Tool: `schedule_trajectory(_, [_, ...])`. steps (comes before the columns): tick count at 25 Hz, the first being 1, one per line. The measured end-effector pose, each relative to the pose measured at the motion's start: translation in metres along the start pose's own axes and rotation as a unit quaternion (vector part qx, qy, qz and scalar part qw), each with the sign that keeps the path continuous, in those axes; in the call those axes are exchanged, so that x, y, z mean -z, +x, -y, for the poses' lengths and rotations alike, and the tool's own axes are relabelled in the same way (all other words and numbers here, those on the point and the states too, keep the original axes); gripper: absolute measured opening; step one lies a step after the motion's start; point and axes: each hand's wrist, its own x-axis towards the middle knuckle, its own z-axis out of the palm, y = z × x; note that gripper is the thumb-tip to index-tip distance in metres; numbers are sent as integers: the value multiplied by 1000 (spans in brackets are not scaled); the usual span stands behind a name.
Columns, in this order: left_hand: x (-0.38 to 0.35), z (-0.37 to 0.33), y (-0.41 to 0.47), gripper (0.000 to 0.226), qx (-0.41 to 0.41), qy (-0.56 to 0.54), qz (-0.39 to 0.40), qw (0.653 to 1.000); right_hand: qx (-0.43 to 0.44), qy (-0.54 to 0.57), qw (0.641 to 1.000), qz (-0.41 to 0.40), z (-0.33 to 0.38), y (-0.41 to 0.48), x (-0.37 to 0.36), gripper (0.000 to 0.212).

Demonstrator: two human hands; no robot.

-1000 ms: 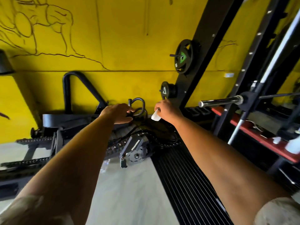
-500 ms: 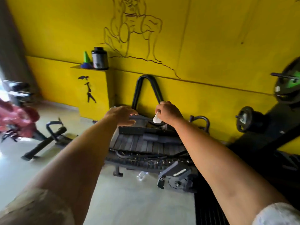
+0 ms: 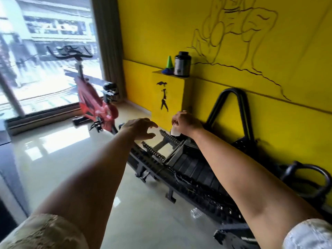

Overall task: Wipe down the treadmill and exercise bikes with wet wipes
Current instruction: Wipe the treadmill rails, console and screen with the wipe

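Note:
My right hand (image 3: 186, 122) pinches a small folded white wet wipe (image 3: 175, 132) and holds it out above the far end of a black slatted treadmill (image 3: 194, 168) lying along the yellow wall. My left hand (image 3: 139, 127) reaches forward beside it, fingers loosely curled and holding nothing. A red exercise bike (image 3: 95, 105) with black handlebars stands by the window at the left, beyond both hands.
A black loop handle (image 3: 231, 108) leans on the yellow wall (image 3: 233, 132). A ledge holds a black jar (image 3: 182, 64) and a green cone (image 3: 169, 62). A clear plastic bottle (image 3: 195, 212) lies on the glossy floor (image 3: 62, 159). A large window (image 3: 45, 56) fills the left.
The view has swung left, away from the black rack and weight plates, bringing the window and red bike into sight. Both hands stay stretched forward, the wipe still in my right hand.

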Motion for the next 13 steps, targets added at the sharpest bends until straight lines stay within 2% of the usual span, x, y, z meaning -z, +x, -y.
schedule_trajectory(6, [-6,131,29,51,103,-3,-8,995,96,33,995,-9,52,129,-50,21])
schedule_trajectory(13, [0,284,24,50,208,-5,-35,978,201,67,977,7,146,272,-108,21])
